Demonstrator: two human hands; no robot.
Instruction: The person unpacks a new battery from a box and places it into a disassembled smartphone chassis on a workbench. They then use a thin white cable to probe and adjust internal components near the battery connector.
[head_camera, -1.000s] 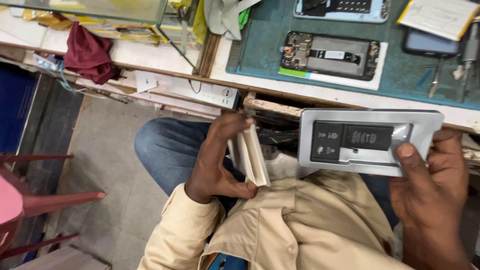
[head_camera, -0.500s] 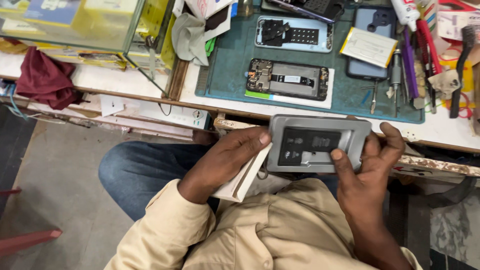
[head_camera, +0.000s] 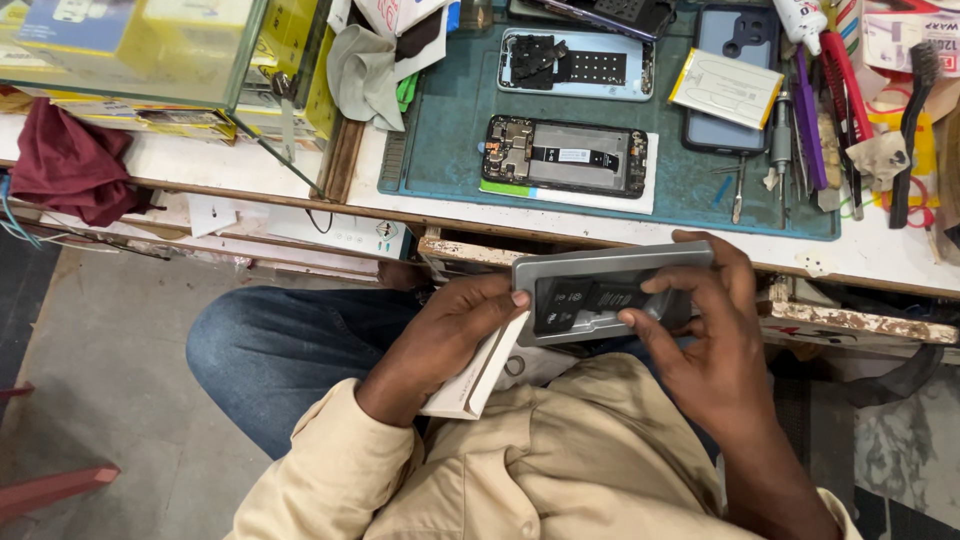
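Grey plastic tray (head_camera: 610, 262), shallow and rectangular, held over the lap just below the bench edge; a black battery-like part (head_camera: 585, 297) sits in its moulded recess. Left hand (head_camera: 450, 335) grips the tray's left end, thumb on the rim, fingers curled under, with a white carton (head_camera: 480, 375) pinned beneath the palm. Right hand (head_camera: 705, 335) wraps the tray's right end, fingers closed over the far edge, thumb pressing on the black part; whether the part is lifted or still seated cannot be told. On the bench, a teal work mat (head_camera: 455, 130) carries an opened phone (head_camera: 565, 156) on a white sheet, a second opened phone (head_camera: 575, 62) behind it, and a flat battery (head_camera: 725, 88). Hand tools (head_camera: 810, 120) crowd the mat's right edge. A glass case (head_camera: 130, 50) of yellow boxes stands at left. Open floor (head_camera: 90, 380) lies left of the knee.
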